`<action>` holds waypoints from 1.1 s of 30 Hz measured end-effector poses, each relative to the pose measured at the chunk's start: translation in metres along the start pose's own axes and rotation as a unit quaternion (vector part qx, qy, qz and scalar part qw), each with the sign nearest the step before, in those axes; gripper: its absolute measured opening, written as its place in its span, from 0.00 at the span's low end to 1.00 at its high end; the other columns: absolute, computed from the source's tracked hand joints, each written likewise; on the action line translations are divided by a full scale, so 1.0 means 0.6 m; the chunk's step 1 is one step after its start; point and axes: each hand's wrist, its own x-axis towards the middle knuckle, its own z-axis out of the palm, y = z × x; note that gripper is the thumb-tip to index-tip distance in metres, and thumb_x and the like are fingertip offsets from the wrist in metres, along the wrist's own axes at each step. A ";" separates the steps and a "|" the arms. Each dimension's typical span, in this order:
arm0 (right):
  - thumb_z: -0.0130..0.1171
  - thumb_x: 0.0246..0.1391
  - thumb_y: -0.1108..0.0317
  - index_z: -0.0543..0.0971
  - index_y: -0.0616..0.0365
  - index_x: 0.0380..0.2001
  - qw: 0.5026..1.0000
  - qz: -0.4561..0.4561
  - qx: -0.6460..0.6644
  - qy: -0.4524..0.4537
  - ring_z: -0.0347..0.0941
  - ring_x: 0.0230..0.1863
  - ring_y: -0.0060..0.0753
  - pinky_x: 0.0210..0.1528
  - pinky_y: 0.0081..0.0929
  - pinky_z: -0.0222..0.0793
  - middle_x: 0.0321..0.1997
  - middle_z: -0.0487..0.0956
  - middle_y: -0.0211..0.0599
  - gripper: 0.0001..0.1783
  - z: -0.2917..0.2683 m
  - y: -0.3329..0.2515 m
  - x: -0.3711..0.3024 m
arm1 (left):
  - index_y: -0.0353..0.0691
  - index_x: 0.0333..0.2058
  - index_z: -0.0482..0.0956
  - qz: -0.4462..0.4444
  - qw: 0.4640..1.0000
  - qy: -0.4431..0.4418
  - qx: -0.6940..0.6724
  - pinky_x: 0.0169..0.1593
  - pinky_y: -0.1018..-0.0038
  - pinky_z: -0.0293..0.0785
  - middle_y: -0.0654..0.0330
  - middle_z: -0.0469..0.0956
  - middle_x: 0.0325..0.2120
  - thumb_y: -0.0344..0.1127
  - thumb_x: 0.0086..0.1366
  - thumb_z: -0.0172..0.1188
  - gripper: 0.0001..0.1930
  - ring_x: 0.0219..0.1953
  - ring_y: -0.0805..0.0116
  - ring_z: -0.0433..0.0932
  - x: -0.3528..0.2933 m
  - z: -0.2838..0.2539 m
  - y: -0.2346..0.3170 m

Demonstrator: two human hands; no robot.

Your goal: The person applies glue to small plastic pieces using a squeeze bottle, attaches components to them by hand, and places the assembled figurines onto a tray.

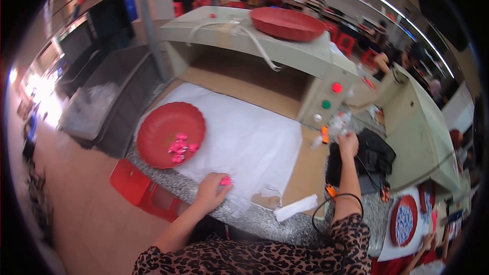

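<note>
Over the near edge of a white sheet [254,137], my left hand [210,193] is closed, with a small pink piece [225,180] pinched between thumb and fingers. My right hand [348,145] reaches forward on the right with its fingertips pressed together; anything between them is too small to make out. Close by that hand lie an orange-bodied tool [325,134], several small clear plastic bits [340,121] and a black bag [376,151]. To the left, a scalloped red dish [153,127] holds several pink pieces [178,147] like the one in my left hand.
A pale metal housing [300,56] with red and green buttons stands behind the sheet, another red dish [288,23] on top. Grey bins [122,86] and a red stool [137,188] are at left. A white roll [295,208] lies near me. Other people sit farther off.
</note>
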 end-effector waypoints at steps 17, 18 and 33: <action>0.63 0.31 0.63 0.70 0.65 0.33 0.994 -0.098 0.012 -0.048 0.70 0.38 0.47 0.40 0.34 0.64 0.34 0.73 0.50 0.24 0.023 0.081 0.066 | 0.36 0.34 0.70 0.005 1.000 0.018 -0.020 0.39 0.67 0.65 0.52 0.71 0.27 0.42 0.55 0.53 0.15 0.35 0.56 0.69 0.001 0.008 0.002; 0.63 0.30 0.62 0.70 0.65 0.33 0.993 -0.104 -0.034 -0.048 0.70 0.38 0.48 0.40 0.35 0.64 0.33 0.73 0.51 0.25 0.012 0.060 0.045 | 0.36 0.34 0.69 -0.009 0.999 0.000 -0.031 0.40 0.67 0.65 0.52 0.71 0.28 0.42 0.55 0.52 0.15 0.35 0.55 0.69 -0.004 0.006 -0.001; 0.61 0.38 0.64 0.76 0.69 0.25 0.985 -0.124 0.101 -0.064 0.70 0.28 0.36 0.34 0.30 0.66 0.28 0.76 0.46 0.16 -0.237 -0.003 -0.143 | 0.36 0.38 0.67 0.112 0.964 0.238 0.034 0.38 0.66 0.64 0.55 0.67 0.29 0.33 0.52 0.55 0.15 0.33 0.57 0.66 0.028 -0.057 0.018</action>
